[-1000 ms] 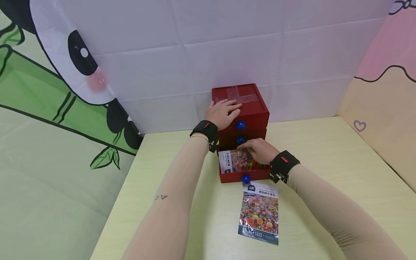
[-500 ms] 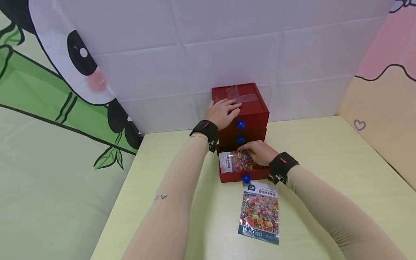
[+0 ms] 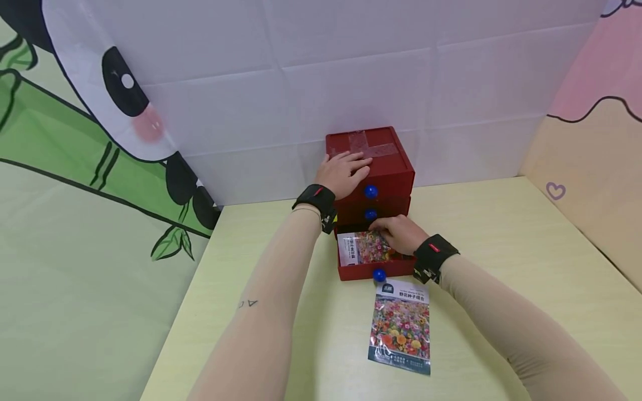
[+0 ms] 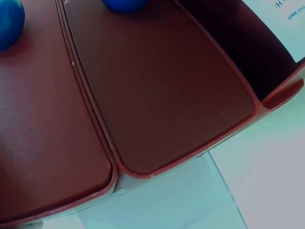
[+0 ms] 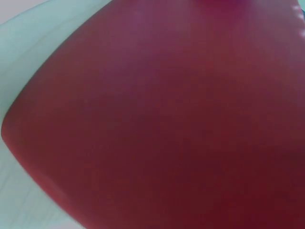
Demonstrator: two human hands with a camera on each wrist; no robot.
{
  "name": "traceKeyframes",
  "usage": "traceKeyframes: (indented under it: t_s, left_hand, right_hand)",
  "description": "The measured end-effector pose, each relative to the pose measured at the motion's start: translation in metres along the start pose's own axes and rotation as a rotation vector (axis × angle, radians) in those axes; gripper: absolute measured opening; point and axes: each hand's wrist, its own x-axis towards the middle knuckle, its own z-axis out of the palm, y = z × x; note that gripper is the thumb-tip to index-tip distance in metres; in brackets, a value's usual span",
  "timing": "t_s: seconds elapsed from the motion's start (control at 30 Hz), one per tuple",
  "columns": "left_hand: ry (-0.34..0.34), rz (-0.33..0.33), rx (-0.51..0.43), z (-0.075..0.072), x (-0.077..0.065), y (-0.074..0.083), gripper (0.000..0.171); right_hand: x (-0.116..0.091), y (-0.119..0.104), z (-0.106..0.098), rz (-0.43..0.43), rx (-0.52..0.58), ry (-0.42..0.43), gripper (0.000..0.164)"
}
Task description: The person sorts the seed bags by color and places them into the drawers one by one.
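Note:
A small red drawer cabinet (image 3: 388, 168) with blue round knobs stands against the back wall, its lowest drawer (image 3: 357, 273) pulled out. My left hand (image 3: 339, 175) rests on the cabinet's top with fingers spread. Inside the drawer lies a flower seed packet (image 3: 368, 247), turned sideways. My right hand (image 3: 403, 234) reaches into the drawer from the right, fingers curled down onto that packet; the fingertips are partly hidden. On the table before the drawer lies another seed packet (image 3: 399, 328). The right wrist view is filled by the red drawer front (image 5: 167, 119).
The pale wooden table (image 3: 481, 267) reaches forward to a white cloth backdrop (image 3: 241, 106). Printed cloths hang at the left and right sides. Clear tape (image 3: 373, 149) crosses the cabinet's top. The lower blue knob (image 3: 379, 275) sits just behind the loose packet.
My right hand's fingers have curled a little more, and less of the right end of the packet in the drawer shows. My left hand stays on the cabinet top.

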Motion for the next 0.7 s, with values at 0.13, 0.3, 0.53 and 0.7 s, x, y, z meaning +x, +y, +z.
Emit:
traceKeyframes:
  t_s: [0.13,0.3,0.53,0.7]
  left_hand:
    - [0.004,0.001,0.003,-0.001,-0.001,0.000,0.048]
    - [0.009,0.000,-0.003,-0.001,-0.001,0.000,0.048]
    - [0.013,-0.001,-0.007,-0.002,-0.001,0.001,0.047]
    - [0.022,0.006,0.000,-0.002,-0.001,0.002,0.047]
  right_hand:
    - [0.000,0.003,0.004,0.024,-0.021,-0.020,0.023]
    - [0.000,0.006,0.009,0.053,-0.040,-0.044,0.027]
    - [-0.001,0.009,0.013,0.049,-0.066,-0.055,0.032]
    - [-0.002,0.009,0.014,0.058,-0.060,-0.077,0.034]
